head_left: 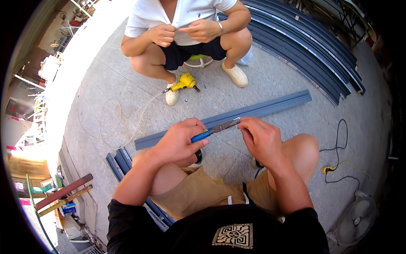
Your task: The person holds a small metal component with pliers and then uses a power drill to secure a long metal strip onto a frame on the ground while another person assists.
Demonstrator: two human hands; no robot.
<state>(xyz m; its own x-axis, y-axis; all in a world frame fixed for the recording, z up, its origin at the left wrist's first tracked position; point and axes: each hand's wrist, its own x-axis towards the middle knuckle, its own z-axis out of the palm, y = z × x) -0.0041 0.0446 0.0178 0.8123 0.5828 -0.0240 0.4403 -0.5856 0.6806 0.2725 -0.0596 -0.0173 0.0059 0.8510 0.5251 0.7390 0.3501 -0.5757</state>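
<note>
My left hand [179, 137] is closed round the blue handle of a flat-bladed tool [222, 126], whose worn, dull metal blade points right and slightly away from me. At the blade's tip, my right hand [261, 139] pinches a small whitish piece [239, 121], mostly covered by the fingers. Whether that piece is joined to the blade cannot be made out. Just beyond both hands a long blue-grey profile [270, 106] lies across the floor, partly hidden by my left hand and forearm.
Opposite me sits a person [186, 25] in a white shirt, hands together. A yellow power tool [185, 82] with a thin hose lies by their foot. Long dark profiles [296, 46] are stacked at far right. Near right are a yellow cable connector [326, 169] and a fan [355, 220].
</note>
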